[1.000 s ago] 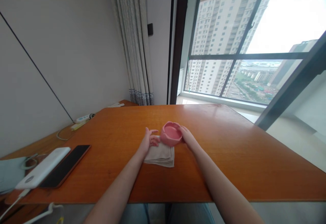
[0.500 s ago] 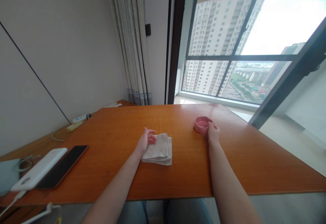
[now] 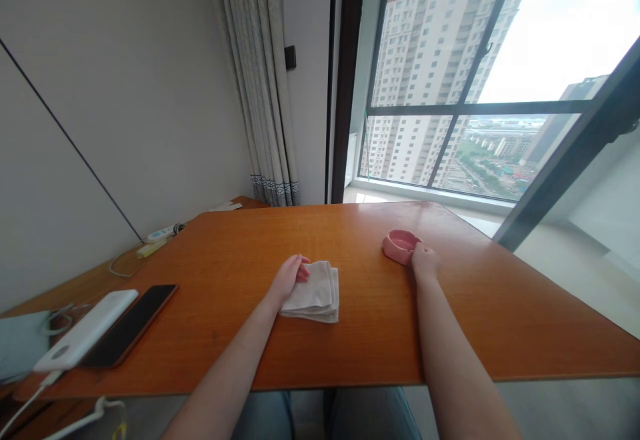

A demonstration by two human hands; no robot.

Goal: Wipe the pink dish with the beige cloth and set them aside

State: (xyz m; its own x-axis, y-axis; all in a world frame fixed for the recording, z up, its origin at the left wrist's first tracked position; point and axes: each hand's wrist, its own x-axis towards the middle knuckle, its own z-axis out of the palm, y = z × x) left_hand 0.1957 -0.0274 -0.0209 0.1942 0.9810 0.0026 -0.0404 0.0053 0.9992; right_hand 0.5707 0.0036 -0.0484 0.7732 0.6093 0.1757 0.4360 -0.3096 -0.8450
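A wide orange-brown wooden table (image 3: 210, 273) filled the lower half of the view, with a big window (image 3: 450, 93) and a grey curtain (image 3: 260, 80) behind it. At the left end of the table lay a white power bank (image 3: 87, 329) and, just beside it, a dark phone (image 3: 131, 326).

Near the middle of the table lay a folded pale cloth (image 3: 314, 293). The left hand (image 3: 289, 276) rested on the left edge of the cloth, with the fingers curled loosely over it; whether they really pinched the cloth could not be told.

A small pink bowl (image 3: 400, 245) stood on the table, well apart from the cloth, to its right and farther back. The right hand (image 3: 425, 259) touched the near right side of the bowl, fingers against its wall, but a firm hold was not clear.
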